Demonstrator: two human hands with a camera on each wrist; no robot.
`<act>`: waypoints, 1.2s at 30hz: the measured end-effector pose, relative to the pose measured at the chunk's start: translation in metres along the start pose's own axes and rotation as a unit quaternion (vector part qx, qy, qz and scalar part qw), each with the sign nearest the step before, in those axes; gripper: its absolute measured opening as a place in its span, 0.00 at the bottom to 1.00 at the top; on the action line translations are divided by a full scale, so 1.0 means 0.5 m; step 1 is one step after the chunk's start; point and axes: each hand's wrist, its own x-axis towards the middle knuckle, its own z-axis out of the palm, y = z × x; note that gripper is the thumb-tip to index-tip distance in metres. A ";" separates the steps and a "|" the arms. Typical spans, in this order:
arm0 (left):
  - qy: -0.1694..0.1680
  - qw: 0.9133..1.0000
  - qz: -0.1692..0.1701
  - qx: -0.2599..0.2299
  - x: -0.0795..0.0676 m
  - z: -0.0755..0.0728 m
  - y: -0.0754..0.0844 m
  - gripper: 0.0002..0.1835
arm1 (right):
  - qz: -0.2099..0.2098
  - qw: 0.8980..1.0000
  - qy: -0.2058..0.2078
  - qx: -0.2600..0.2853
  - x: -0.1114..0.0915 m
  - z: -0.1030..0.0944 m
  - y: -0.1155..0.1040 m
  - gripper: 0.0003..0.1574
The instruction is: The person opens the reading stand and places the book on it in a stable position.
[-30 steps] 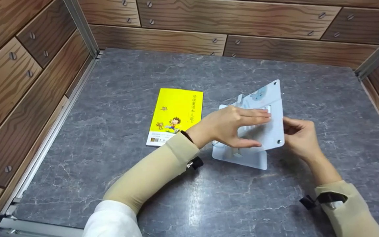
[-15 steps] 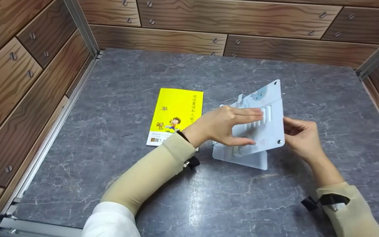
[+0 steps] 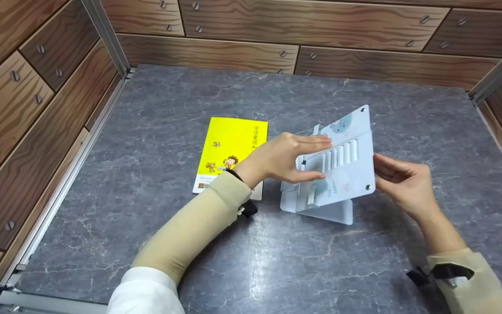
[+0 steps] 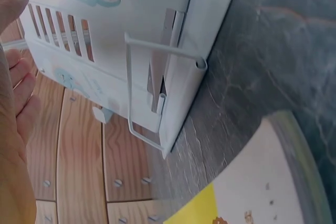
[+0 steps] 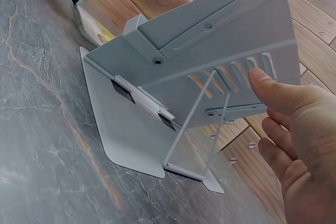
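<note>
A pale, cartoon-printed metal book stand (image 3: 349, 176) stands with its panel tilted up from its flat base (image 3: 331, 213). In the right wrist view a wire prop (image 5: 195, 111) reaches from the base to the slots in the panel's back. My left hand (image 3: 283, 158) hovers before the panel's printed face, fingers and thumb extended and holding nothing. Behind the panel's right edge is my right hand (image 3: 408, 185), its thumb by the slots and its other fingers loosely bent, gripping nothing. Whether that thumb touches the panel I cannot tell.
A yellow-covered book (image 3: 231, 139) lies flat left of the stand, partly hidden by my left hand and wrist. Wood-patterned walls (image 3: 216, 54) and metal rails (image 3: 109, 41) bound the grey marbled table (image 3: 168, 100).
My left hand has drawn back leftward from the panel, uncovering its slots. My right hand has shifted slightly right, away from the panel's edge. The stand keeps its tilt.
</note>
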 end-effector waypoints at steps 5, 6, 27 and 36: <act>-0.013 0.999 -0.041 -0.017 -0.001 -0.007 -0.010 0.35 | 0.007 1.000 -0.001 -0.010 -0.010 -0.007 -0.015 0.35; -0.018 0.998 -0.052 -0.021 0.000 -0.009 -0.012 0.35 | 0.006 1.000 -0.003 -0.014 -0.012 -0.009 -0.018 0.35; -0.059 0.972 -0.220 -0.056 0.055 -0.017 -0.060 0.33 | -0.049 0.996 -0.046 0.054 -0.048 -0.002 -0.064 0.32; -0.050 0.962 -0.247 -0.103 0.082 -0.005 -0.073 0.29 | -0.038 0.997 -0.030 0.056 -0.063 0.023 -0.083 0.29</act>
